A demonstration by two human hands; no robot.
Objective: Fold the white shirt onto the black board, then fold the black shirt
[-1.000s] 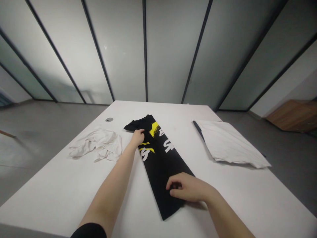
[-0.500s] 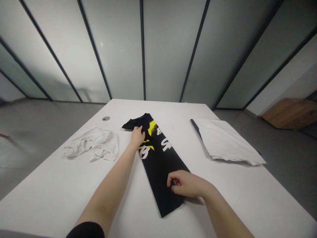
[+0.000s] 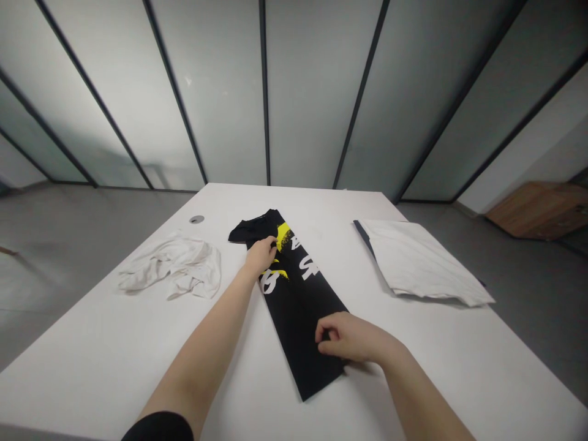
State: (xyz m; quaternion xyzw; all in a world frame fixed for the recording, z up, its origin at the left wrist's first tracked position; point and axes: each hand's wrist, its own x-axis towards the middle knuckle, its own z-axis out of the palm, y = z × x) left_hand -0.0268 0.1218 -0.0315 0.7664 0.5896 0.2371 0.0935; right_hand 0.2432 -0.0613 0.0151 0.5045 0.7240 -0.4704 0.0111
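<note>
A black T-shirt (image 3: 294, 318) with yellow and white print lies on the table, folded into a long narrow strip. Its short sleeve sticks out to the left at the far end. My left hand (image 3: 261, 256) reaches to the upper part of the shirt, with its fingers closed on the cloth beside the yellow print. Over the lower right part of the shirt is my right hand (image 3: 351, 337). Its fingers are curled in, thumb and forefinger tips close together, and no cloth shows between them. The remaining fingers of that hand are partly hidden.
On the white table (image 3: 239, 407), a crumpled white cloth (image 3: 177, 266) lies to the left. A flat folded white garment (image 3: 418, 260) with a dark edge lies near the right side. A round grey table insert (image 3: 197, 219) sits at the far left. Frosted panels (image 3: 307, 92) stand behind.
Both hands have shifted slightly to the right. The black T-shirt has moved a little to the right as well, and its sleeve lies slightly differently.
</note>
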